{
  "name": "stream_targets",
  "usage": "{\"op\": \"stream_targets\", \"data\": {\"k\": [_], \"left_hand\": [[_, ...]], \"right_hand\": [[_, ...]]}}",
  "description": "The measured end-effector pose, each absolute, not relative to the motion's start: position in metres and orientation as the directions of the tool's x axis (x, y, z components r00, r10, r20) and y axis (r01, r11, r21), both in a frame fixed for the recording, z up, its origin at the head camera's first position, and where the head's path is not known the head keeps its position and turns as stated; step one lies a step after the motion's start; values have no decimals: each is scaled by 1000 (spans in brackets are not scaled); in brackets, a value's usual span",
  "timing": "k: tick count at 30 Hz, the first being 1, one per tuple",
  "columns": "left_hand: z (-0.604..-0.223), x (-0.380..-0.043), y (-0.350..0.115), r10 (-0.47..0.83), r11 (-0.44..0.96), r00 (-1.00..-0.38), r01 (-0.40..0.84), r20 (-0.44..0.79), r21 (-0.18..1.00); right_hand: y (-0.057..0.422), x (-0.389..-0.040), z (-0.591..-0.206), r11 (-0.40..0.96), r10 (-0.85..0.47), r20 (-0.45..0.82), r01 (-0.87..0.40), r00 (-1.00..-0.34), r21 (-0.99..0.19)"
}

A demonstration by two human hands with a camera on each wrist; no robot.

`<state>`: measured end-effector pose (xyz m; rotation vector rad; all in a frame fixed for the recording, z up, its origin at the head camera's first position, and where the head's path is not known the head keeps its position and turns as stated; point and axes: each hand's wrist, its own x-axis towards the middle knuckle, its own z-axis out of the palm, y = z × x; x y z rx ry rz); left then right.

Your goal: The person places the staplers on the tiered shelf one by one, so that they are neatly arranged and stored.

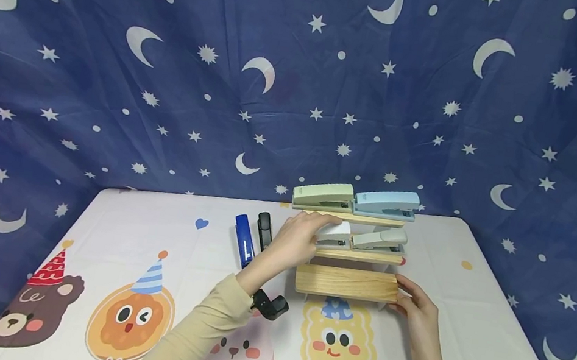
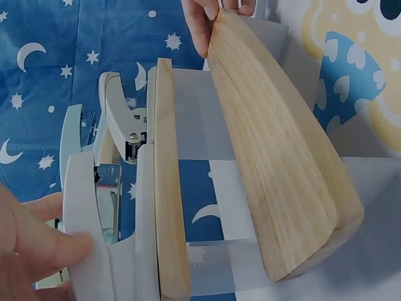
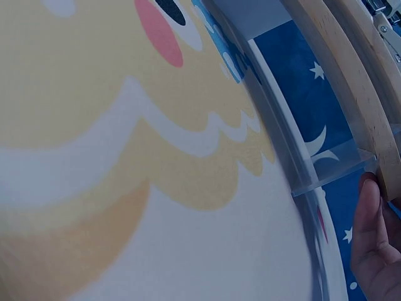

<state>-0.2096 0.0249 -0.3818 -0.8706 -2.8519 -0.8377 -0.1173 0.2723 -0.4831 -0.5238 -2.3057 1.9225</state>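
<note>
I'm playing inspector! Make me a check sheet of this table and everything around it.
Surface: white tablecloth with cartoon prints.
Job's things: rack; pale green stapler and light blue stapler on top, white stapler and greyish stapler on the middle shelf.
Clutter: dark blue stapler and black stapler beside the rack.
Hands: left hand holds the white stapler; right hand grips the lowest shelf.
Cables: nothing seen.
Surroundings: blue moon-and-star cloth.
</note>
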Motion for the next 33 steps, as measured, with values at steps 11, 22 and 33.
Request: {"op": "stream_targets", "data": {"k": [11,22,33], "left_hand": [[-382,-210,27,523,696,-825,558,213,452],[-387,-206,26,511,715,-809,588,289,378],[-395,-204,24,491,718,-768,624,411,308]], "right_hand": [[271,-114,-487,153,336,-89,148,-938,-977],[271,-115,-484,185,322,-97,163,-942,-969],[272,-116,-483,176,315,-110,172,-943,-969]]}}
